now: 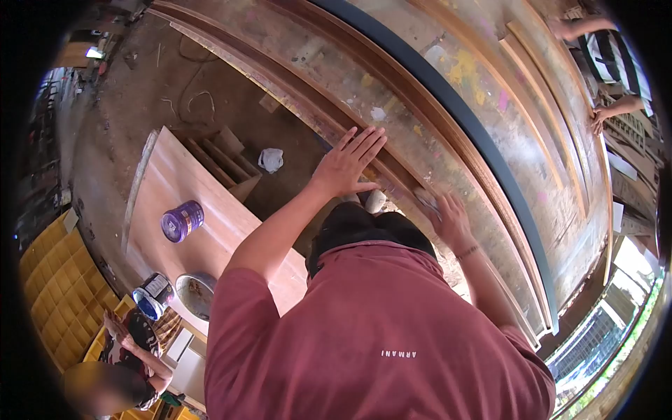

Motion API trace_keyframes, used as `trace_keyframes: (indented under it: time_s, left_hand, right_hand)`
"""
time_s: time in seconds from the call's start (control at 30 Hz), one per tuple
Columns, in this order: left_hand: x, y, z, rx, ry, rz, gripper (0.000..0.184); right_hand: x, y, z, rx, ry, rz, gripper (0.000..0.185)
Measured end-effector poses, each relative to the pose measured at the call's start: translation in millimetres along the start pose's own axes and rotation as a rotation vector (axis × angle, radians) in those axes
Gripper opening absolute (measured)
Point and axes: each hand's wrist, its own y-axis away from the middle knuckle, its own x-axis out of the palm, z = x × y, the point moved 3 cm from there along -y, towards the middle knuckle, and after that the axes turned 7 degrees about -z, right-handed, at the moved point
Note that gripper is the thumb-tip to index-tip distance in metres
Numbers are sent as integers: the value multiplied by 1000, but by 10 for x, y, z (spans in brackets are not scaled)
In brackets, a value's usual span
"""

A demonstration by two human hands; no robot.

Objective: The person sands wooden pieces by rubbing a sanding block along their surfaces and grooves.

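Observation:
My left hand (352, 162) lies palm down with fingers spread on a long brown wooden strip (318, 94) that runs along the near edge of the paint-stained table (448, 59). Further right along the same edge, my right hand (453, 222) bends over the wood, slightly blurred. Its fingers press on a small pale thing (425, 199) whose kind I cannot make out. Beyond the hands, a dark painted strip (458, 105) lies lengthwise on the table, beside more brown strips.
Left of me, a wooden board (168, 175) carries a purple can (183, 221), an open paint can (152, 294) and a metal bowl (195, 294). A white plastic bag (271, 160) lies on the floor. One person sits lower left; another person's hand (599, 117) touches the table's far side.

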Motion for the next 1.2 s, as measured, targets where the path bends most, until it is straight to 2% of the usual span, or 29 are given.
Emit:
trace_keyframes:
  time_s: [0.07,0.1,0.17,0.23,0.33,0.4,0.47,0.57,0.73,0.83,0.93,1.0,1.07,1.1,1.2]
  left_hand:
    - [-22,-33,-3,-27,-2,-16,122]
    - [-36,-9,-26,-42,20,-12,122]
    - [-38,-9,-44,-36,-16,-12,122]
    - [-18,-4,-62,-33,-43,-17,122]
    - [-40,-24,56,-41,-76,11,122]
    - [-55,-18,118,-60,-76,-20,123]
    - [-114,-28,194,-73,-68,-13,123]
    - [-218,-29,444,-79,-84,16,125]
    - [-432,-87,1255,-66,-30,14,124]
    - [-624,-24,1774,-99,64,-29,125]
    - [-762,-3,2295,-80,-54,27,127]
    - [-877,1,2565,-54,-46,24,125]
    - [-939,2,2707,-43,-33,41,124]
    - [-953,-3,2756,-20,-26,58,123]
    - [-942,0,2821,-25,29,35,123]
  right_hand:
    - [-46,277,-226,60,62,123,44]
    - [-8,189,-199,55,50,117,44]
    - [114,-269,25,-11,-23,41,47]
    - [353,-779,265,-1,-68,41,36]
    - [418,-928,356,-21,-89,-38,34]
    - [302,-590,200,-88,-46,-183,33]
    - [187,-257,23,49,-21,20,34]
    - [325,-426,60,69,21,100,36]
    - [885,-2107,918,-22,-70,-92,29]
    - [1113,-2693,1157,-25,-33,-50,36]
    - [1101,-2259,952,4,43,-78,43]
    - [911,-1956,842,143,-3,89,46]
    - [924,-2004,863,157,16,121,46]
    - [959,-2039,899,175,34,141,46]
    - [1313,-3075,1362,26,-10,-21,41]
